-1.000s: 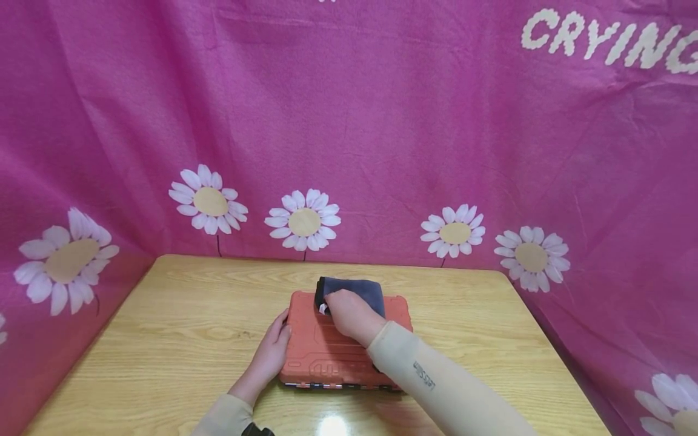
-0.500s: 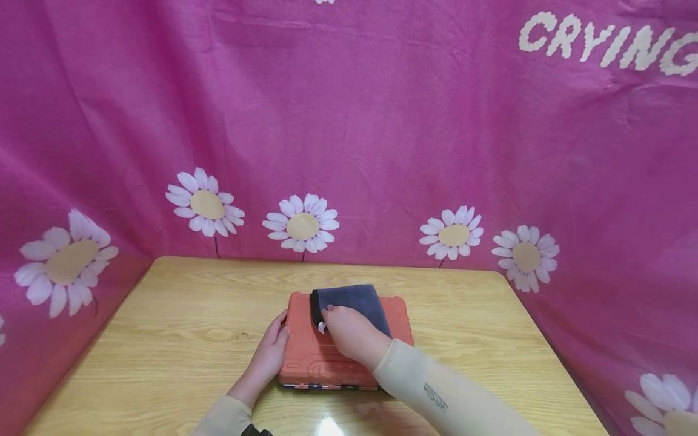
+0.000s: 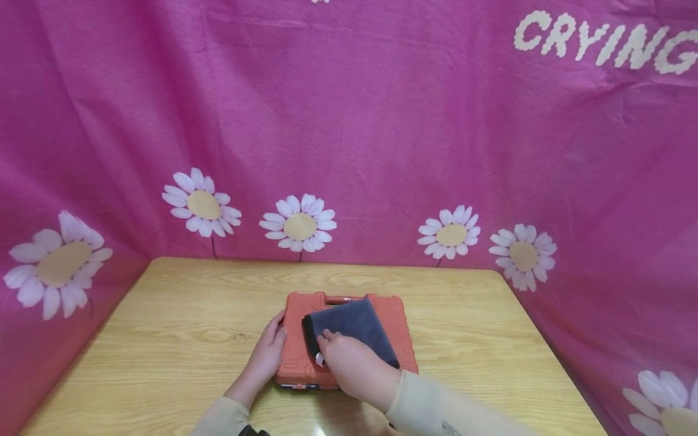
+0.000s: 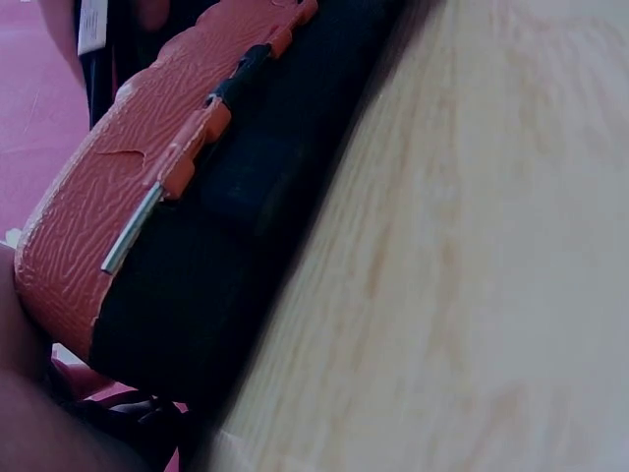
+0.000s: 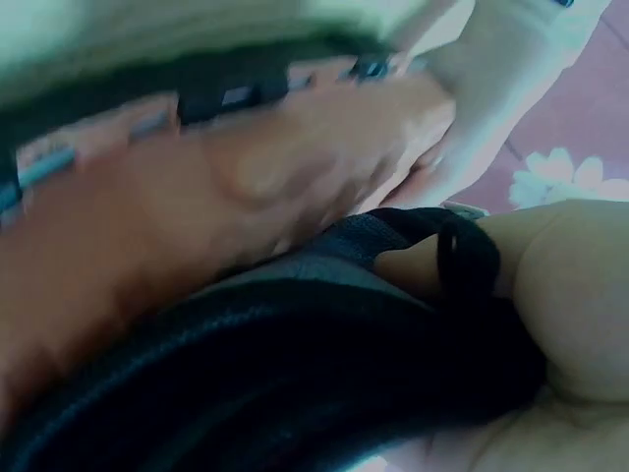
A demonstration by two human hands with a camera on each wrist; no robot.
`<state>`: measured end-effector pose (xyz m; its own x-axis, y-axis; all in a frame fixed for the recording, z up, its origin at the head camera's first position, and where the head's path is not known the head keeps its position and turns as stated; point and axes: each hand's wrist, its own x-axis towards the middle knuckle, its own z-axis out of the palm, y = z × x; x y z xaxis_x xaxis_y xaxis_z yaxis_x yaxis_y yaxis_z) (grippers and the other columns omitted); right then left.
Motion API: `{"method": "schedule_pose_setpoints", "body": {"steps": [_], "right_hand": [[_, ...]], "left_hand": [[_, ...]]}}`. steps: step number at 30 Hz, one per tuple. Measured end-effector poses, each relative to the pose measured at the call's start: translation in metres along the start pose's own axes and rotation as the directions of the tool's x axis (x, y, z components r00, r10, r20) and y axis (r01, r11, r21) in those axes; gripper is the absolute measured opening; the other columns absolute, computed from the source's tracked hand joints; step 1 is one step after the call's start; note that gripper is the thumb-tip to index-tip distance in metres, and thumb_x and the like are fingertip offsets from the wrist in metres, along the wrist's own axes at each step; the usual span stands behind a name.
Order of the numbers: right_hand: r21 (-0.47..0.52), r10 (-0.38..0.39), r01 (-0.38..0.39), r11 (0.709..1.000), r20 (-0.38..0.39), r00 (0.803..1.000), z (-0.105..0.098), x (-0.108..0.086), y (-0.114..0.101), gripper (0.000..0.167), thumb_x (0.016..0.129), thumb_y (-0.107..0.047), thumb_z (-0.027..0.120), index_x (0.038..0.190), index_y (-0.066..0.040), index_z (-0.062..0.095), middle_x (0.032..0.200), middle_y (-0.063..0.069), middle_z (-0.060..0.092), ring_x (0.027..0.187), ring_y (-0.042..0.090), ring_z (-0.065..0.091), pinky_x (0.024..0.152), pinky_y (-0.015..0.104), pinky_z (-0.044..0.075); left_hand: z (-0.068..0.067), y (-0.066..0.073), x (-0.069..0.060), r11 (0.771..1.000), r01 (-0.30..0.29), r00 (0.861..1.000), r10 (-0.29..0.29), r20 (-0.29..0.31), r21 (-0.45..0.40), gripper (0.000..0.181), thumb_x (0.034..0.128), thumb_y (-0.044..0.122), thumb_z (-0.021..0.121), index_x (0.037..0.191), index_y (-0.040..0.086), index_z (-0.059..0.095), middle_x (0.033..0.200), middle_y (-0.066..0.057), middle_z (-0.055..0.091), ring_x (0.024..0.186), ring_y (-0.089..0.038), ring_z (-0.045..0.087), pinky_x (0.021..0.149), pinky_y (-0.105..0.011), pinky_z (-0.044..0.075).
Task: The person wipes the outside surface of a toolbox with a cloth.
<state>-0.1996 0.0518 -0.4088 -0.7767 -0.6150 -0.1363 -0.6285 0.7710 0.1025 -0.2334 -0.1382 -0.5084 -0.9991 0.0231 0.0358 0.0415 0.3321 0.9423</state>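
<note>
The step in hand looks like wiping the lid of the orange hard-shell case (image 3: 293, 349), which lies flat on the wood-grain counter (image 3: 218, 315) at the lower middle of the head frame, its carry handle (image 3: 339, 299) along the upper edge. The right hand (image 3: 351, 366) grips a folded dark blue cloth (image 3: 360, 324) by its lower-left part, near the white label (image 3: 319, 360), and the cloth lies slantwise over the middle of the lid. The left hand (image 3: 266, 351) rests along the case's left side, its fingers fairly straight and braced against it rather than clasping.

To do this well, press the cloth flat so that its far corner also rubs, and keep the label off the surface. Follow the raised ribs and take the corners separately, since the bunched layers would likely skip the grooves. Keep the left hand firm so the case does not slide. Near the hinge (image 4: 214, 120), lighter strokes should avoid snagging the fabric.
</note>
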Motion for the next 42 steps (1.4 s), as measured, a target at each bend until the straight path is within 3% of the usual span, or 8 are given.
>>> {"method": "schedule_pose_setpoints", "body": {"steps": [6, 12, 18, 25, 35, 42], "right_hand": [[-0.034, -0.075, 0.074, 0.997, -0.027, 0.997, 0.006, -0.03, -0.009, 0.039, 0.102, -0.01, 0.063, 0.141, -0.006, 0.062, 0.141, 0.01, 0.065, 0.124, 0.021, 0.067, 0.096, 0.026, 0.058], [-0.108, -0.165, 0.16, 0.981, -0.04, 0.985, 0.012, -0.053, -0.013, 0.038, 0.103, -0.017, 0.064, 0.14, -0.008, 0.064, 0.142, 0.005, 0.065, 0.125, 0.013, 0.066, 0.096, 0.022, 0.057], [0.044, -0.175, 0.176, 0.983, -0.02, 0.984, 0.016, -0.06, -0.014, 0.04, 0.105, -0.025, 0.061, 0.14, -0.005, 0.063, 0.142, 0.008, 0.064, 0.127, 0.016, 0.065, 0.096, 0.025, 0.058], [0.092, -0.204, 0.202, 0.975, 0.007, 0.979, 0.022, -0.061, -0.011, 0.045, 0.1, -0.024, 0.067, 0.141, -0.005, 0.062, 0.145, 0.009, 0.063, 0.128, 0.018, 0.065, 0.095, 0.027, 0.059], [0.134, -0.118, 0.122, 0.983, -0.038, 0.992, 0.01, -0.056, -0.007, 0.042, 0.097, -0.009, 0.07, 0.139, -0.011, 0.065, 0.139, 0.002, 0.067, 0.124, 0.011, 0.066, 0.093, 0.024, 0.059], [0.128, -0.068, 0.075, 0.989, -0.059, 0.996, 0.009, -0.044, 0.003, 0.043, 0.095, -0.001, 0.068, 0.137, -0.01, 0.066, 0.137, 0.004, 0.069, 0.123, 0.014, 0.067, 0.095, 0.026, 0.058]], "left_hand": [[0.005, 0.002, -0.008, 1.0, -0.024, 1.0, 0.024, -0.013, 0.004, 0.05, 0.1113, 0.012, 0.036, 0.157, -0.008, 0.03, 0.158, -0.036, 0.033, 0.15, -0.052, 0.029, 0.123, -0.065, 0.025], [0.009, 0.004, -0.016, 1.0, -0.005, 1.0, 0.005, -0.024, 0.03, 0.051, 0.1117, 0.014, 0.036, 0.158, -0.006, 0.03, 0.159, -0.035, 0.033, 0.15, -0.051, 0.029, 0.122, -0.065, 0.025], [0.008, 0.005, -0.016, 1.0, 0.015, 1.0, -0.014, -0.016, 0.027, 0.052, 0.112, 0.016, 0.035, 0.159, -0.005, 0.028, 0.161, -0.034, 0.03, 0.152, -0.05, 0.026, 0.123, -0.065, 0.024], [0.008, 0.005, -0.016, 1.0, 0.005, 1.0, -0.005, -0.012, 0.015, 0.051, 0.1119, 0.015, 0.036, 0.159, -0.005, 0.029, 0.161, -0.033, 0.031, 0.152, -0.05, 0.026, 0.123, -0.064, 0.024], [0.005, 0.005, -0.016, 1.0, 0.018, 1.0, -0.018, -0.001, -0.001, 0.052, 0.1123, 0.017, 0.035, 0.16, -0.003, 0.028, 0.163, -0.031, 0.029, 0.153, -0.048, 0.023, 0.125, -0.064, 0.021], [0.006, 0.004, -0.016, 0.999, 0.037, 0.999, -0.037, 0.013, -0.008, 0.053, 0.1121, 0.017, 0.035, 0.161, -0.002, 0.026, 0.165, -0.029, 0.026, 0.154, -0.048, 0.02, 0.125, -0.064, 0.019]]}}
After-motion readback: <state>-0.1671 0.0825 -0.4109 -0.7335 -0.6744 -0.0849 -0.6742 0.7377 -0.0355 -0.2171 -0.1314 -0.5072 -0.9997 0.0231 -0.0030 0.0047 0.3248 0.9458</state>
